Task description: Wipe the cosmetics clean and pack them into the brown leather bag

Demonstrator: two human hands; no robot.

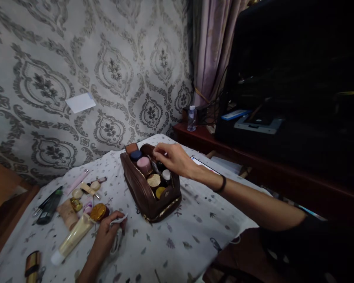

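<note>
A brown toiletry bag (132,184) stands unzipped on the patterned cloth, filled with jars and bottles. Inside are a pink-lidded jar (144,165), a dark blue lid (136,155), a cream round lid (153,181), a white cap (166,174) and a yellow lid (160,192). Over the bag's far right side, my right hand (175,158) has its fingers curled together; what they hold, if anything, is hidden. My left hand (109,232) is closed on a crumpled white tissue-like piece (118,220), close to a gold-lidded jar (98,212).
Left of the bag lie a cream tube (73,237), a beige tube (67,214), a dark bottle (50,206) and several small cosmetics. A phone (203,163) lies behind my right wrist. A water bottle (191,118) stands on the red-brown desk (200,137) by a large black screen.
</note>
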